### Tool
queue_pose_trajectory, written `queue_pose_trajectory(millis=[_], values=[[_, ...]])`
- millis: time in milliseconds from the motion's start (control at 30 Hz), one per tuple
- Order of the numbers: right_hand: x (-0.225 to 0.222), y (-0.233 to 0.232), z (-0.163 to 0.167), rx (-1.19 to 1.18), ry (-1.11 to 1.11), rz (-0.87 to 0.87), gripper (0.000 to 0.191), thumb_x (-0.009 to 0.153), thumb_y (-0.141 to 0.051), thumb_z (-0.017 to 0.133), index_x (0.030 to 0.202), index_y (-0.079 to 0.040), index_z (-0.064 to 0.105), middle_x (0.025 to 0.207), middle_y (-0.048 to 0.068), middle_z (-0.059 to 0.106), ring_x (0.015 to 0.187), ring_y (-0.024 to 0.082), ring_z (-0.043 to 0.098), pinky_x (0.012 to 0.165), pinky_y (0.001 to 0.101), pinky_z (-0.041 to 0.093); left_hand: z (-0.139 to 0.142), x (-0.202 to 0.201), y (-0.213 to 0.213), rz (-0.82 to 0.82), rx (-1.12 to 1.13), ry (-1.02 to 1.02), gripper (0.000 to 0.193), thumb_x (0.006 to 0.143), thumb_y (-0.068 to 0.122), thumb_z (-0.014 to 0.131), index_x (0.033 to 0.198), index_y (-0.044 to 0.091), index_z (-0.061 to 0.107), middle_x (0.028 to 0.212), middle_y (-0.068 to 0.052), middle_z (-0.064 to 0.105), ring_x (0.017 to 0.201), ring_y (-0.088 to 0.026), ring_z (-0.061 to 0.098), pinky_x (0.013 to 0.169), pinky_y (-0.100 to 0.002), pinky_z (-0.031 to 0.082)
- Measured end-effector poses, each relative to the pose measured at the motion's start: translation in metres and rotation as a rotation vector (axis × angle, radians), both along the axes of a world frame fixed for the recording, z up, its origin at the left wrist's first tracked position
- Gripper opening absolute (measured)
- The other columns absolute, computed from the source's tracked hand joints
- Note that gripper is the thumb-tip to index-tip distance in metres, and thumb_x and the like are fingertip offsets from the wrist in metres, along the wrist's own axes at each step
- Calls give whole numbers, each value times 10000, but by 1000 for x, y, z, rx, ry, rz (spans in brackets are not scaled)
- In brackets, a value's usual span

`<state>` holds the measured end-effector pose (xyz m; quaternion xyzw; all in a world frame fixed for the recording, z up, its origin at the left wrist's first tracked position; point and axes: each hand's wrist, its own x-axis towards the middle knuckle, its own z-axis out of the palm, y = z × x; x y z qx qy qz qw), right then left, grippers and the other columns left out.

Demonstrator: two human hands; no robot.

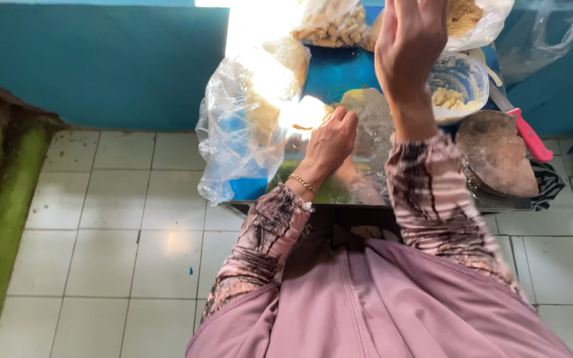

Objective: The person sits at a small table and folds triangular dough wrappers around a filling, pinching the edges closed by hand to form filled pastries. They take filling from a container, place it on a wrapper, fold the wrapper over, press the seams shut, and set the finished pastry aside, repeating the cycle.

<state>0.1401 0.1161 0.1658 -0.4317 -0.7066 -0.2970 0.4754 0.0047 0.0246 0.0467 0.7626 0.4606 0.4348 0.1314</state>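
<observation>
Resting low on the shiny metal tabletop point(339, 192), the left hand point(329, 142) has its fingers curled, the fingertips point(341, 114) touching the edge of a flat, pale yellow-green sheet of dough point(366, 109) lying on the table; whether it pinches the sheet or only presses on it cannot be told. The right hand point(409, 43) is raised well above the table with fingers straight and spread — open and holding nothing.

Just right of the dough stands a clear plastic bowl point(469, 69) with pale chopped pieces inside. Nearer the table's right edge lies a round, dark wooden board point(495, 156), and a pink-handled knife point(528, 136) rests just beyond it. A crumpled clear plastic bag point(233, 132) sits at the table's left end — strong glare washes out the area beside it. More clear bags of pale snack pieces point(329, 26) lie at the far side. Below is a floor of white tiles point(101, 219).
</observation>
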Motion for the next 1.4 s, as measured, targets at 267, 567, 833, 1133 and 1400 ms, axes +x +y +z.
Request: queue_pose_trajectory(millis=[267,567,833,1133,1400], values=[[-37,-79,-72,-623,34,426,254,889,-154,788,1123,-85,718,1149,144,695,1076,349,641,903,430,524,13,-27,7,327,145,-828,150,1074,162,584,1180,92,666,1073,-44,705,874,-151,634,714,-285,532],[-61,-83,-98,-534,-367,317,358,670,-153,709,986,15,704,995,186,665,1004,341,627,835,440,538,9,-40,12,409,103,-873,166,1061,164,562,1152,63,658,1089,-46,675,881,-141,621,745,-298,530],[-31,-37,-130,-833,595,476,239,988,-190,690,1186,-70,750,1069,126,792,961,292,726,829,376,581,-10,-37,21,387,201,-692,168,1044,183,604,1137,55,661,1074,-70,661,962,-183,667,775,-298,556],[-21,-54,-99,-436,48,388,369,889,-160,783,1245,-79,731,1148,108,741,1027,293,687,898,390,552,-42,-34,72,-276,-828,-1409,258,980,239,638,1162,58,633,1031,-84,719,832,-165,740,717,-305,616],[-7,-29,-112,-857,969,586,260,942,-83,759,1189,-88,676,1021,33,748,885,116,699,805,294,587,-32,-30,73,-285,-816,-1093,299,1006,293,626,1224,89,619,978,-69,727,694,-123,668,552,-253,532]])
